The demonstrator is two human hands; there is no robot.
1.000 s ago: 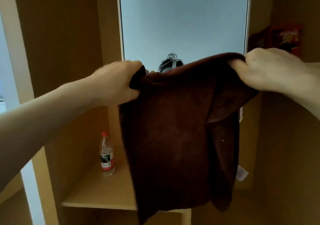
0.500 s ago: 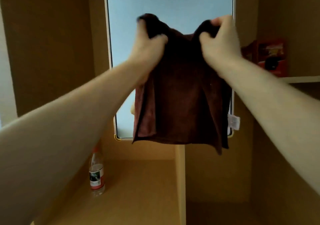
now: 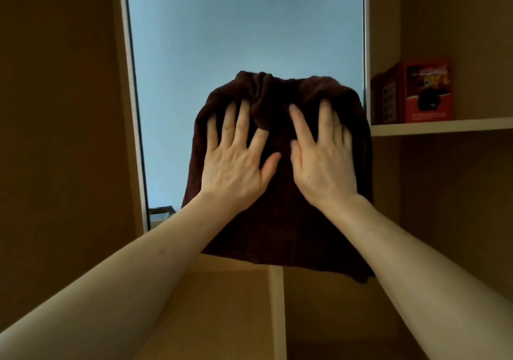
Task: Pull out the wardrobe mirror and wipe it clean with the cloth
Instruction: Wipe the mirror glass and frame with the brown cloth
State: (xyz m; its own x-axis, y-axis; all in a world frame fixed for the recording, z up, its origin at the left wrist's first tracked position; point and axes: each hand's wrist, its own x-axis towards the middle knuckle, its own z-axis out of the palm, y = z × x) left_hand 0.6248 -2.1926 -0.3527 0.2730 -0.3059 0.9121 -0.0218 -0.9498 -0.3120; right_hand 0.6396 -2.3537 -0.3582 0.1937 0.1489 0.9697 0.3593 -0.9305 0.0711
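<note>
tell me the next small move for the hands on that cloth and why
Probably slide both palms upward. The left hand and right hand lie flat with spread fingers on the dark cloth, low on the mirror, and the broad pane above it is uncovered.

Left hand (image 3: pixel 236 162) and right hand (image 3: pixel 323 165) flat, fingers spread, pressing brown cloth (image 3: pixel 277 220) against mirror (image 3: pixel 244 32), red box (image 3: pixel 416 90) on shelf (image 3: pixel 444 126) at right
</note>
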